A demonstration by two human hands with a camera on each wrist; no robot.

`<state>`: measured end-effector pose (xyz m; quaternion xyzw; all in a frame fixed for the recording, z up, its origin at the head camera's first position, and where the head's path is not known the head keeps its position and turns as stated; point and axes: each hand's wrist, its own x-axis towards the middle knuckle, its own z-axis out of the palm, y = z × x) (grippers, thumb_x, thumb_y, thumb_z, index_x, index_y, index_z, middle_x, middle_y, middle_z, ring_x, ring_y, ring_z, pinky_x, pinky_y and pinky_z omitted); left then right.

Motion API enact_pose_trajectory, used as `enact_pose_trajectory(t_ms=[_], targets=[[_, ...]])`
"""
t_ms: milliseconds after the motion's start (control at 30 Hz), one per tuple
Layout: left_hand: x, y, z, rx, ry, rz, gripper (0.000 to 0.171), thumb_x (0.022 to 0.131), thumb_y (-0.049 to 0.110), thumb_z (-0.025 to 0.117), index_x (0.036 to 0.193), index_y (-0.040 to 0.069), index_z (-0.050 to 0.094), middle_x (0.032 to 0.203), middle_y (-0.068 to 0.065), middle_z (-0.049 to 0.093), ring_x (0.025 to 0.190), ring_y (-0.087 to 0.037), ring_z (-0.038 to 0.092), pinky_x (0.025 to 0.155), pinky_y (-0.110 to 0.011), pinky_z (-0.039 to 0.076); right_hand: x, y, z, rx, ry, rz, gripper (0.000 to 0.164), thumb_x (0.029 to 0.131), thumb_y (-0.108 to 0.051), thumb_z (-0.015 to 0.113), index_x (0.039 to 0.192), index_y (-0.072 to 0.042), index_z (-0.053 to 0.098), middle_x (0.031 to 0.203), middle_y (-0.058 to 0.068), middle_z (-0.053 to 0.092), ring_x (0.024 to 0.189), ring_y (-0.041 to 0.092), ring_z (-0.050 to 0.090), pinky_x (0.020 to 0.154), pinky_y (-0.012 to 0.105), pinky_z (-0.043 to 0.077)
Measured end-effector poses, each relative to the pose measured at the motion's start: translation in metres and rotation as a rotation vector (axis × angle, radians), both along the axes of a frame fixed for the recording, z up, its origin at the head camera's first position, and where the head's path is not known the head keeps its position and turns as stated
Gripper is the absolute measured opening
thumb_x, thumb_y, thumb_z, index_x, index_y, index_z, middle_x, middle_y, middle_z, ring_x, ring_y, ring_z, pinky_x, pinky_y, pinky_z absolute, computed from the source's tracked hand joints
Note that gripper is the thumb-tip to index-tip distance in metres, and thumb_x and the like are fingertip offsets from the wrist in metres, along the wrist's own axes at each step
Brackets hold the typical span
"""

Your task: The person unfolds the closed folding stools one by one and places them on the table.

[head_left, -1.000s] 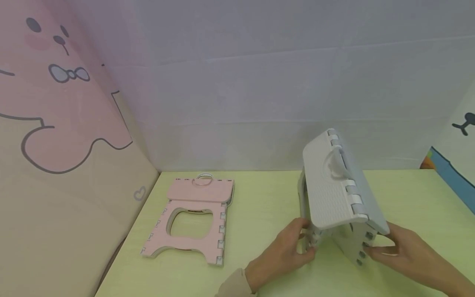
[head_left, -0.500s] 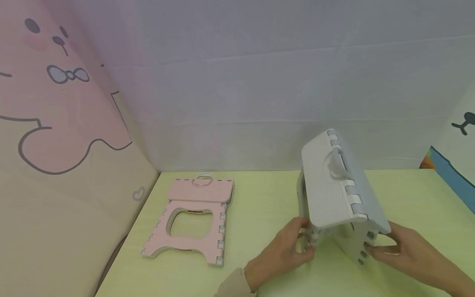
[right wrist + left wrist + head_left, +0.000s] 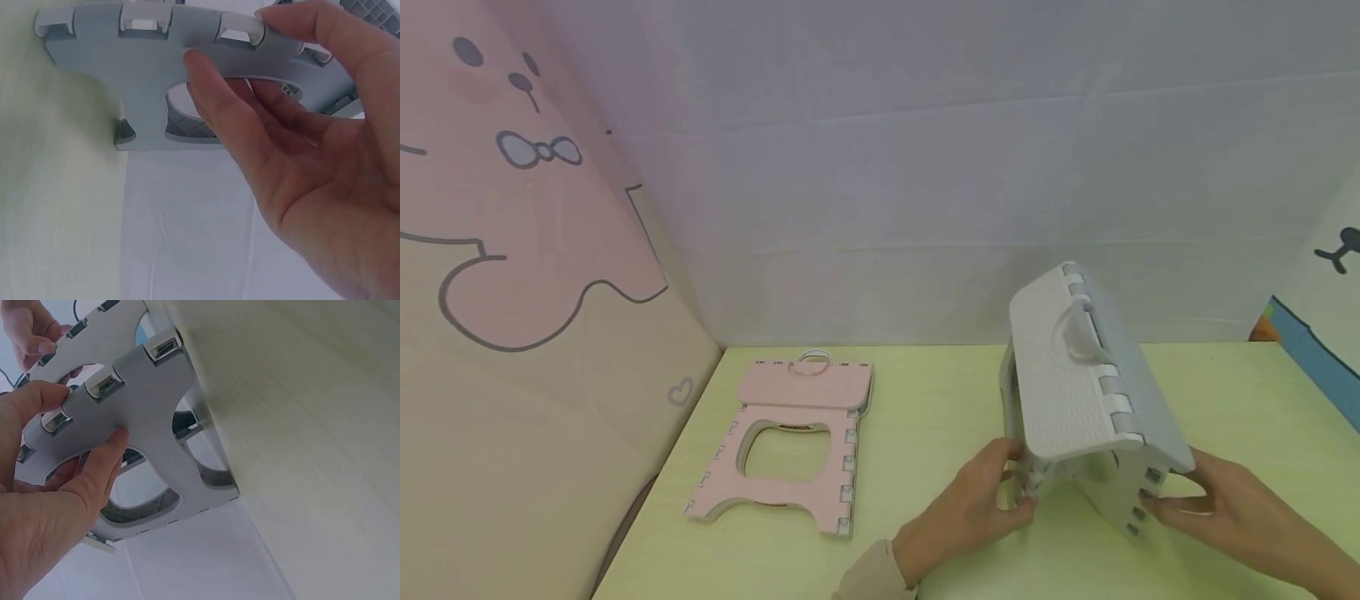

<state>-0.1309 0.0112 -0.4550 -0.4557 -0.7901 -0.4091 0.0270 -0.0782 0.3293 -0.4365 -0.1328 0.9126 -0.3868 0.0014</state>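
Observation:
A grey-and-white folding step stool stands partly unfolded on the table, its two top halves sloping down from the hinge like a roof. My left hand grips the left leg panel at its near edge. In the left wrist view, the thumb lies on the hinged edge and some fingers reach into the cut-out of the leg panel. On the other side, my right hand holds the right leg panel, with fingers reaching into its opening. The stool's far side is mostly hidden.
A pink folding stool lies folded flat on the left of the pale green table. A white curtain hangs behind the table. Printed cloth stands on the left, and more cloth on the right.
The right leg panel has shifted slightly to the right along with my right hand, so the stool stands a little wider. My left hand has barely moved.

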Motion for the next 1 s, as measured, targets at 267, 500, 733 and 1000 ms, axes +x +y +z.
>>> enact_pose_trajectory(t_ms=[267,500,733,1000], targets=[[-0.0008,-0.0011,0.0009,-0.009,-0.030,-0.004,0.057,0.090,-0.002,0.073,0.136,-0.001,0.040,0.132,-0.014,0.055,0.128,-0.015,0.055,0.101,-0.011,0.044,0.0010,0.0020,0.0015,0.011,-0.022,-0.003,0.074,0.085,-0.007,0.083,0.147,0.005,0.044,0.134,0.030,0.059,0.107,-0.021,0.045,0.065,0.025,0.061],[-0.0008,-0.0027,0.0034,-0.014,-0.083,-0.014,0.056,0.092,-0.003,0.071,0.137,-0.001,0.039,0.134,-0.014,0.054,0.128,-0.014,0.055,0.102,-0.011,0.045,0.0006,0.0040,0.0001,-0.025,-0.002,0.012,0.073,0.085,-0.005,0.083,0.147,0.005,0.044,0.135,-0.021,0.056,0.110,-0.020,0.046,0.065,0.026,0.062],[-0.0025,-0.0035,0.0032,-0.007,-0.091,-0.026,0.057,0.092,-0.003,0.071,0.138,-0.002,0.038,0.135,-0.015,0.054,0.129,-0.014,0.054,0.101,-0.012,0.045,0.0001,0.0063,-0.0004,-0.044,0.001,0.021,0.072,0.086,-0.004,0.082,0.147,0.005,0.044,0.130,-0.041,0.041,0.110,-0.019,0.047,0.066,0.026,0.062],[-0.0037,-0.0044,0.0049,-0.003,-0.100,-0.024,0.057,0.091,-0.004,0.072,0.137,-0.001,0.039,0.134,-0.015,0.055,0.128,-0.015,0.055,0.100,-0.013,0.046,-0.0001,0.0073,0.0009,-0.047,-0.004,0.026,0.072,0.086,-0.004,0.081,0.148,0.003,0.044,0.130,-0.042,0.041,0.111,-0.019,0.047,0.066,0.029,0.063]])
